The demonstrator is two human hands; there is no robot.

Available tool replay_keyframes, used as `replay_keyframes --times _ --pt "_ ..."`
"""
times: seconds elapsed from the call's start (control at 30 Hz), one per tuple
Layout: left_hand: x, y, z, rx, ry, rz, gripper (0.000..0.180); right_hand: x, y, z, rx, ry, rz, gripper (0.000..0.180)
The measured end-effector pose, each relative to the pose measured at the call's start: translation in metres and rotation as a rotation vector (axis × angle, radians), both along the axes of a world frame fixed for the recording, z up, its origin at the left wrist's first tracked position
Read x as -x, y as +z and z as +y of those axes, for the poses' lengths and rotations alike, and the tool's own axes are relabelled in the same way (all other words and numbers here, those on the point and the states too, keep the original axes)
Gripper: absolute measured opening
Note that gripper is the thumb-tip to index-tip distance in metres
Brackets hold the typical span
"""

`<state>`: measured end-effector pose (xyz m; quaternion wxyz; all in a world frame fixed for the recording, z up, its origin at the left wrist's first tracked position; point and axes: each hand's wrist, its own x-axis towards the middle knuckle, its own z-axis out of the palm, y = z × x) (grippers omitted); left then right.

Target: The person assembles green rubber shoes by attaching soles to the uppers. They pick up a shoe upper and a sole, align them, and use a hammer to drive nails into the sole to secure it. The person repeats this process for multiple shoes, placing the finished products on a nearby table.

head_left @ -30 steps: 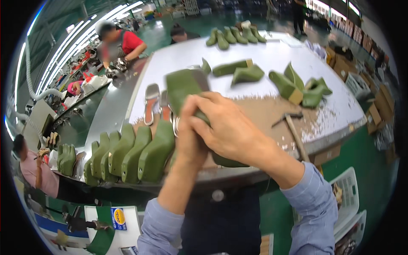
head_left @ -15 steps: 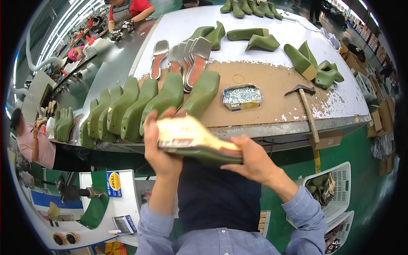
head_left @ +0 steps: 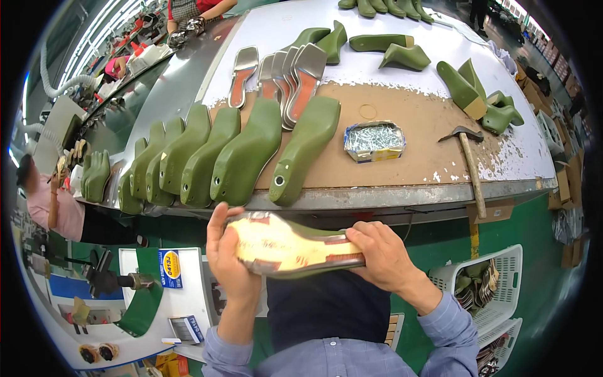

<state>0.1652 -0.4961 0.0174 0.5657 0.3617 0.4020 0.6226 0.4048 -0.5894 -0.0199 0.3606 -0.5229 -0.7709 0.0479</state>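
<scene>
Between my two hands, in front of the table's near edge, is a green shoe last [head_left: 295, 246] with a pale yellow and red-brown insole on its upturned sole. My left hand [head_left: 230, 251] grips the wide toe end, its fingers curled round the far side. The narrow heel end is in my right hand [head_left: 381, 254], thumb on top. Beyond my hands a row of green shoe lasts [head_left: 250, 144] stands along the table edge. Behind them lean several insoles [head_left: 300, 88] with silvery and red-brown faces.
A box of small nails [head_left: 375, 141] and a hammer [head_left: 468, 164] lie on the table [head_left: 402, 179]; the hammer's handle overhangs the edge. More lasts [head_left: 461, 91] rest farther back. White crates [head_left: 502, 283] stand at lower right, a white machine [head_left: 135, 314] at lower left. Two people work on the left.
The last has been lowered slightly toward me and turned, so its insole side faces up more. Both hands keep their grip. The table view has shifted a little to the right.
</scene>
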Motion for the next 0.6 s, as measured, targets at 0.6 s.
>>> replay_keyframes --times 0.6 --pt "-0.078 0.05 0.065 -0.902 -0.609 1.055 0.03 0.002 0.012 0.022 0.15 -0.052 -0.018 0.066"
